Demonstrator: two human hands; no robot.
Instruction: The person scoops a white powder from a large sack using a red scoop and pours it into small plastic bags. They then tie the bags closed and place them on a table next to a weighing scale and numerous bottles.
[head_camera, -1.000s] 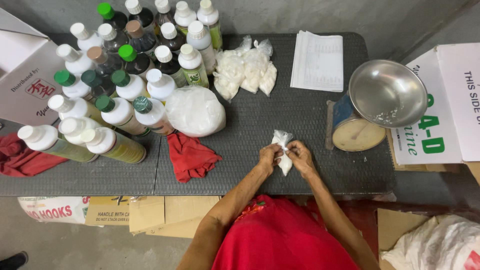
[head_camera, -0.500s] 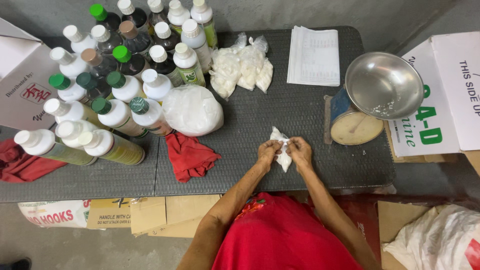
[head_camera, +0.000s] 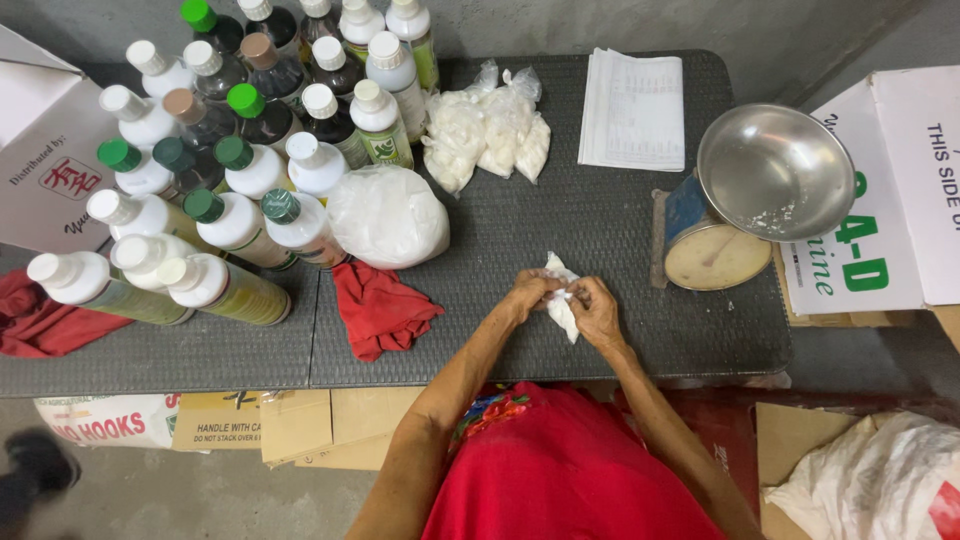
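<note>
1. At the near edge of the dark, ribbed bench (head_camera: 600, 230), the left hand (head_camera: 528, 293) and the right hand (head_camera: 598, 311) met, both closed with pinching fingers on one small plastic bag of white powder (head_camera: 561, 300).
2. The small bag looked crumpled and soft, its clear film bunched at the top between the two hands and its lower end lying on the bench beside the right hand.
3. Just left of the hands lay a rumpled red cloth (head_camera: 382, 309), its folds hanging toward the bench's front edge.
4. Beyond the cloth sat a large rounded bag of white powder (head_camera: 388, 215), smooth and glossy.
5. Further back, a heap of small filled bags (head_camera: 487, 130) lay knotted and wrinkled, beside a flat stack of white paper (head_camera: 633, 108).
6. To the right stood a weighing scale (head_camera: 712, 250) with a round pale dial and blue body, carrying a shiny steel bowl (head_camera: 775, 170) dusted with white specks.
7. On the left, plastic bottles (head_camera: 230, 150) with white, green and brown screw caps crowded together.
8. A second red cloth (head_camera: 40, 320) lay bunched at the far left edge.
</note>
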